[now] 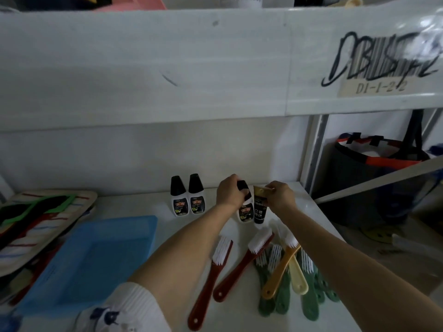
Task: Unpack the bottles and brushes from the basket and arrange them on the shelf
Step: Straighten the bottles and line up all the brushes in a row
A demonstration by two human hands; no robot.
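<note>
**Bottle and tube held upright at the back of the shelf**

Right of the frame's centre, a white plastic bottle with a black cap (245, 207) is gripped around its cap and neck by the left hand (230, 191). Just beside it, a black squeeze tube with a gold crimped end (260, 207) is pinched at that flat top by the right hand (281, 195). Both appear to stand on the white shelf board (134, 204), though their bases are partly hidden.

Two matching black-capped bottles (188, 196) stand side by side left of them. Lower in the frame, the two dark red brushes with white bristles (221, 271) lie apart, while the orange-handled brush (280, 269), a cream one and several green brushes are heaped together. The blue plastic basket (96, 255) sits at lower left; nothing can be made out inside it.

The bottle is judged light, rigid and smooth; it is best held around the waist rather than the cap, which could loosen. The tube is judged soft-walled, so the stiff crimp is the safer hold, and standing on its narrow cap it may tip. The brushes are judged stiff and light, and easily taken by the handle.
</note>
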